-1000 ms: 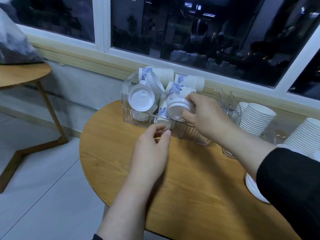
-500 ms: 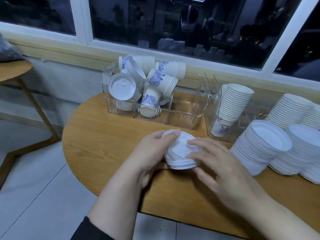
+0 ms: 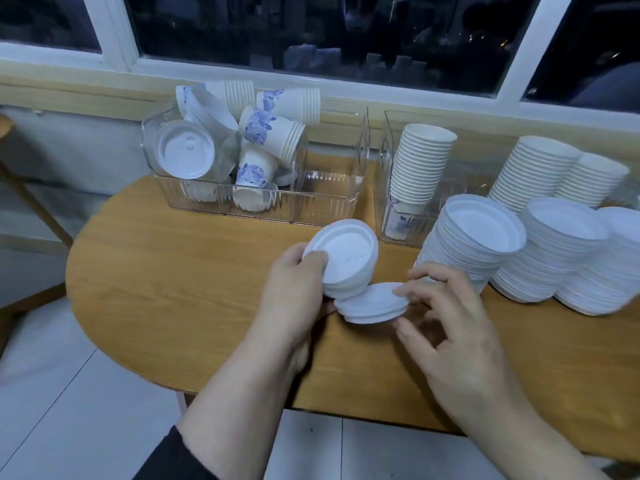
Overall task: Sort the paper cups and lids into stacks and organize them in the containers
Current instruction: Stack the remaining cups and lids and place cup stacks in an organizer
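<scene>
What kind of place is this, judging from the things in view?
Probably a café or a pantry corner, at night. A wooden table by a dark window holds tall stacks of lids and clear containers of paper cups.

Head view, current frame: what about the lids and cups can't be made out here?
- Lid count in the left hand: the small lid stack is partly covered by fingers.
- Lids under the right hand: the lower lid bunch has blurred edges.
- Rightmost lid stack: cut off by the frame edge.
- Base of the upright cup stack: distorted by the clear container's ribbing.
</scene>
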### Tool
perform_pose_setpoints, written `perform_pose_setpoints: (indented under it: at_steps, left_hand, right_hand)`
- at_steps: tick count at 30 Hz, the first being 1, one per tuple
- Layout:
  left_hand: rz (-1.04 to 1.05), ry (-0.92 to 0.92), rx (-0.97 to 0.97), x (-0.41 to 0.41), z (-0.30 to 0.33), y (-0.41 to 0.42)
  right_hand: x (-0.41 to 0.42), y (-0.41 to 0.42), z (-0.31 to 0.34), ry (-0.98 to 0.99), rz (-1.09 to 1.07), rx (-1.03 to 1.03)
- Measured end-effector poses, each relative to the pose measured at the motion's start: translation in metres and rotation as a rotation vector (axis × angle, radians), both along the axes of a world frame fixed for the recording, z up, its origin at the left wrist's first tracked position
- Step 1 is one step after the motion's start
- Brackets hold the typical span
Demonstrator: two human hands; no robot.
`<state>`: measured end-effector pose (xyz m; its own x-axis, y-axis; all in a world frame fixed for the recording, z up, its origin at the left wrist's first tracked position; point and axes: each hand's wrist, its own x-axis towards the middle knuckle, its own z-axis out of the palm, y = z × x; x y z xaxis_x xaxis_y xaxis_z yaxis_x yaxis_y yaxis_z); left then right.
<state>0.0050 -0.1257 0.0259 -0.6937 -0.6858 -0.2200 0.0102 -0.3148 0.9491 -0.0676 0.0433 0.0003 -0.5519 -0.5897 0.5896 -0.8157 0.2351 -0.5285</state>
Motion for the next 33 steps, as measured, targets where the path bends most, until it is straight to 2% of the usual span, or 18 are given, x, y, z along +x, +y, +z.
perform_pose_setpoints:
  at_steps: [4,8,14,21,24,27,30,31,33]
  left_hand:
    - [0.111,0.034,-0.032,0.001,0.004,-0.006]
    - [0.133,0.031,-0.007,0.005,0.007,-0.009]
    - [-0.020,-0.101,-0.098,0.005,0.011,0.015]
    - [-0.270,-0.068,0.184,0.011,0.013,0.034]
    - [-0.353,-0.045,0.202,0.014,0.014,0.035]
    - [-0.381,0.002,0.133,0.016,0.014,0.044]
    - [-0.316,0.044,0.059,0.017,0.010,0.048]
    - [-0.310,0.049,0.018,0.019,0.008,0.048]
    - [-0.330,0.059,-0.109,0.022,0.006,0.048]
  right_hand:
    - [-0.002,0.010,0.000,-0.097,0.050,0.011]
    - [-0.001,0.013,0.004,-0.137,0.066,-0.114]
    - [-0.001,0.022,0.019,0.000,0.055,-0.160]
    - [-0.001,0.027,0.011,0.080,0.056,0.075]
    - [0.002,0.034,0.012,0.046,0.101,0.138]
    - [0.008,0.038,0.014,-0.034,0.141,0.127]
    - [0.016,0.040,0.017,-0.154,0.113,-0.027]
    - [0.018,0.039,0.019,-0.213,0.077,-0.114]
    - [0.020,0.036,0.023,-0.453,0.047,-0.255]
